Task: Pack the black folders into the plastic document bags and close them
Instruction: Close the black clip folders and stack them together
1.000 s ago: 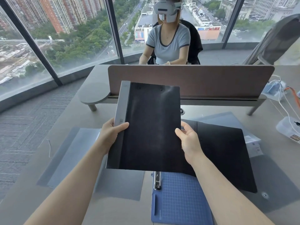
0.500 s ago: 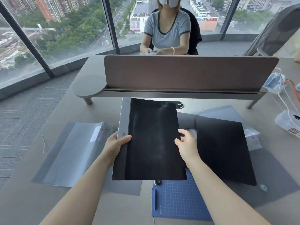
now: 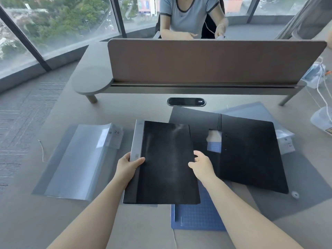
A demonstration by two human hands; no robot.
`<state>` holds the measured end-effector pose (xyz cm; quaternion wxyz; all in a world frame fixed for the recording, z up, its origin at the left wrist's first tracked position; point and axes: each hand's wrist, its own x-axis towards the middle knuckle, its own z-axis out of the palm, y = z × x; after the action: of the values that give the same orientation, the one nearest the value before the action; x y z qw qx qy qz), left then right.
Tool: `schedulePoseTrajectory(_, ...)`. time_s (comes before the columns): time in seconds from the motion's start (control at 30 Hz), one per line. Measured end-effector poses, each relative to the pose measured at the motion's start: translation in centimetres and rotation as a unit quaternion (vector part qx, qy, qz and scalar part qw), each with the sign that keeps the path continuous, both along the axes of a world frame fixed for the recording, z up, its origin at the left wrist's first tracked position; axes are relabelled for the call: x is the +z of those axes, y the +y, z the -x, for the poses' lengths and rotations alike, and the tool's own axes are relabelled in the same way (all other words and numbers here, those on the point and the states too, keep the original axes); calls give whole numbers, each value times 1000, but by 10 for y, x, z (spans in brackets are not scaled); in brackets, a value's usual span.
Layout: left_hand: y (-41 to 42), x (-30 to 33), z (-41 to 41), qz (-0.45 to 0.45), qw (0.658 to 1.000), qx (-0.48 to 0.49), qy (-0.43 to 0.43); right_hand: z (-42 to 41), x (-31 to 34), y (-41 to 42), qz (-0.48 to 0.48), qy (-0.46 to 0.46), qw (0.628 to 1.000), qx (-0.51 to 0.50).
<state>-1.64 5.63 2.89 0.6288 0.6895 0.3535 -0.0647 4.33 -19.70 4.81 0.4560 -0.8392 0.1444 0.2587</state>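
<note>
Black folder (image 3: 165,162) sits mid-frame, gripped on its grey spine by the left hand (image 3: 128,165) and on its right edge by the right hand (image 3: 202,165). Clear plastic bag (image 3: 79,159) lies at left; another folder (image 3: 251,153) lies open at right.

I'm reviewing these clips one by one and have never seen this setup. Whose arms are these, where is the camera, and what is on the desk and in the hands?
There is no machine: a person wears a wide-angle camera on the head, looking down at their own bare arms. The left hand grips the grey spine of a closed black folder; the right hand holds its opposite edge. On the grey desk, a clear plastic document bag lies to the left. To the right lies a second, opened black folder, partly over a blue cutting mat. Behind stands a brown desk divider, with another person seated beyond it.
</note>
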Motion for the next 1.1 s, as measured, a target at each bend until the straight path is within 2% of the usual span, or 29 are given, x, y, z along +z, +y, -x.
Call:
schedulePoseTrajectory(0.27, 22, -15, 10, -104, 994, 4, 34, 6, -20, 27, 18, 2, 998, 52)
schedulePoseTrajectory(0.53, 30, -23, 8, -223, 972, -20, 76, 7, -34, 45, 66, -10, 994, 84)
schedulePoseTrajectory(0.77, 34, -31, 12, -283, 948, -30, 142, 10, -38, 52, 78, -13, 991, 107)
schedulePoseTrajectory(0.97, 27, -25, 6, -368, 919, -74, 121, 13, -37, 47, 64, -37, 994, 78)
schedulePoseTrajectory(1.1, 18, -16, -3, -387, 915, -91, 72, 17, -35, 37, 64, -60, 996, 32)
